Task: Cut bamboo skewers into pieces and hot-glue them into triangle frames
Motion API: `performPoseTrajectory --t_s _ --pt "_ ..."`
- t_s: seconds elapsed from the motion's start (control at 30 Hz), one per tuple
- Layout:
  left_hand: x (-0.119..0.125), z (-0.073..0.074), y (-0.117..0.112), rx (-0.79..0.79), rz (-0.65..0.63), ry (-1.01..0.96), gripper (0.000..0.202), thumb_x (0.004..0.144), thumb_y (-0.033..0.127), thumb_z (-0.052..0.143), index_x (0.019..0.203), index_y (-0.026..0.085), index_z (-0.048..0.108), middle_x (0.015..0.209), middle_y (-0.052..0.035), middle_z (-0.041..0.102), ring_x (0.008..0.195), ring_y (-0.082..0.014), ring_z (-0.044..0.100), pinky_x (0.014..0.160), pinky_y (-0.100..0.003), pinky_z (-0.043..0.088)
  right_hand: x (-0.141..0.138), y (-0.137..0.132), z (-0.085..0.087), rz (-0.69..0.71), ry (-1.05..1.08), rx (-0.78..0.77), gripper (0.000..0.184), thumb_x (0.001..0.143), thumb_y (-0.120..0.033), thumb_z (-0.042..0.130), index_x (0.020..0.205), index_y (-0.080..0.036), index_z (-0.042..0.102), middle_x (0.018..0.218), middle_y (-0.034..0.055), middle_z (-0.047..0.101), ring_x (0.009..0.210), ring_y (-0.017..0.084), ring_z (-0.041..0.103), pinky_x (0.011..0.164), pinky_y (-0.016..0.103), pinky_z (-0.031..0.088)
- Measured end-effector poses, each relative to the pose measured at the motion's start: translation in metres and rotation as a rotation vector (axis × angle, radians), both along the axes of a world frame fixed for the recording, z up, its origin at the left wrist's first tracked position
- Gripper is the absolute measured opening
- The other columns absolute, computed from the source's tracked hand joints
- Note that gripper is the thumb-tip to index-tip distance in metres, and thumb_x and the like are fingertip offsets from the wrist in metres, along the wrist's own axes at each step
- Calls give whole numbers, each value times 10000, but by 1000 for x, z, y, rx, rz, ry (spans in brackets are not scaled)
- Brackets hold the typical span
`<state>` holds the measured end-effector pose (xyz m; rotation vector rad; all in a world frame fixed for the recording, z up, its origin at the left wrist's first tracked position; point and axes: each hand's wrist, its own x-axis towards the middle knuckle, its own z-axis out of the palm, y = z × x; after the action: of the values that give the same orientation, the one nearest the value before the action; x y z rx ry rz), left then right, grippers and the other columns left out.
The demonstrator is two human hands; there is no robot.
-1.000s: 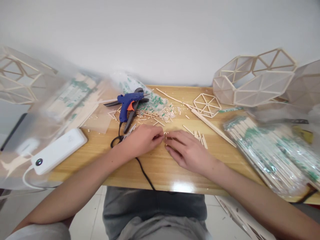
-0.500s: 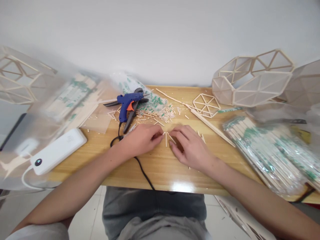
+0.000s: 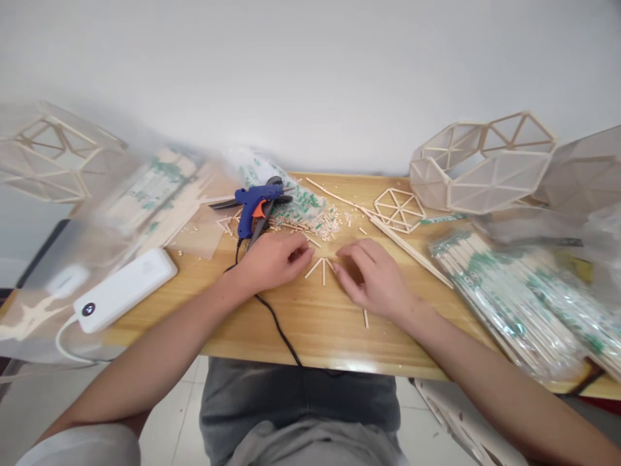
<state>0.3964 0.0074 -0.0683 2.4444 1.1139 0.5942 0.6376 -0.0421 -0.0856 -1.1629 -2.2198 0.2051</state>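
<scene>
Three short wooden sticks [image 3: 323, 272] lie fanned out on the table between my hands, their upper ends meeting. My left hand [image 3: 276, 262] rests just left of the fan, fingers loosely curled, with the tips close above the left stick and nothing visible in them. On the other side, my right hand [image 3: 373, 275] has thumb and forefinger apart, the thumb beside the right stick, which it partly hides. Behind my left hand, a blue hot glue gun [image 3: 251, 206] with an orange trigger lies over dark-handled pliers [image 3: 259, 232].
Cut stick bits [image 3: 325, 223] lie near a plastic bag [image 3: 262, 169]. A flat hexagon frame [image 3: 399, 210], long sticks [image 3: 412, 251] and packs of sticks [image 3: 504, 298] lie right. Paneled frames [image 3: 495, 181] stand behind. A white power bank [image 3: 126, 288] sits left; a black cable [image 3: 279, 327] crosses the front.
My left hand has drawn back slightly to the left, uncovering the left stick of the fan. My right hand has shifted a little. The whole view has moved slightly.
</scene>
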Motion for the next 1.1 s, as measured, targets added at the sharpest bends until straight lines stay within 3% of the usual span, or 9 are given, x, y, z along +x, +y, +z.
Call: performPoseTrajectory --t_s 0.17,0.3,0.47,0.63,0.83,1.1 --pt "-5 -1 6 49 12 -9 386 1005 335 508 648 188 510 578 26 565 533 -102 493 574 -253 330 3 8 -2 -25 33 13 83 977 -221 570 895 -213 580 815 58 631 761 225 562 712 368 443" --pt "-8 0 8 13 -54 1 334 970 321 533 664 188 544 603 24 586 546 -102 509 581 -247 350 3 11 -2 1 56 16 96 960 -208 572 865 -208 588 765 39 599 721 212 539 687 356 421" --pt "-9 0 7 -20 -172 28 197 910 310 613 753 191 636 671 19 645 626 -125 577 628 -258 392 2 10 -1 86 56 -57 86 972 -241 598 912 -199 645 787 41 628 757 207 569 725 353 441" --pt "-6 -2 6 -19 -222 41 116 899 281 634 836 197 685 716 18 676 664 -132 607 660 -261 412 0 6 -2 77 35 -92 94 972 -258 614 921 -197 665 830 57 658 791 213 592 759 363 457" --pt "-4 -1 4 -5 -223 62 193 941 293 616 1025 211 769 790 1 729 700 -131 654 682 -252 446 -1 4 -4 87 16 -56 96 980 -259 611 970 -190 677 860 70 669 804 222 597 761 368 474" --pt "-5 -2 1 56 -256 109 251 975 293 594 1087 229 810 833 -23 770 708 -141 676 679 -265 459 -1 3 -5 97 6 -22 92 984 -240 603 976 -194 682 844 70 668 787 225 592 734 368 479"
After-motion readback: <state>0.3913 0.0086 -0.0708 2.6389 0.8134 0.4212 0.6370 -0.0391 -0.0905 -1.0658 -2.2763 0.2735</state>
